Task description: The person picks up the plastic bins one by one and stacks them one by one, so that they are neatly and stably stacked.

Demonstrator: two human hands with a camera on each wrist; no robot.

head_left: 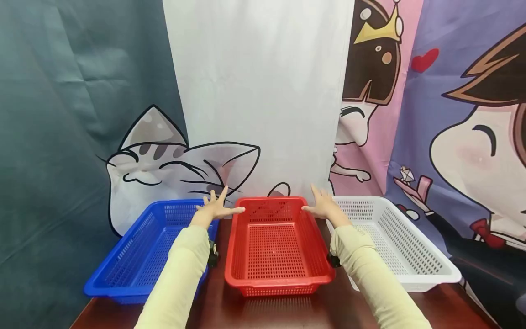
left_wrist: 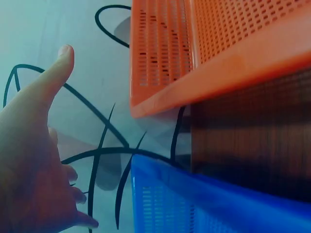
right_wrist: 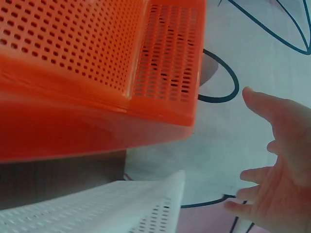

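My left hand is held out with spread fingers, between the blue basket and the red basket. In the left wrist view its thumb and fingers are apart, with nothing between them. My right hand mirrors it, fingers spread, between the red basket and the white basket. The right wrist view shows that palm bare, past the end of the red basket. All three baskets are rectangular with perforated walls, and no items show inside them.
The baskets stand side by side on a dark brown wooden table. Behind them hangs a cloth backdrop with a cartoon cat and cartoon figures. Dark wrist devices show beneath both cream sleeves.
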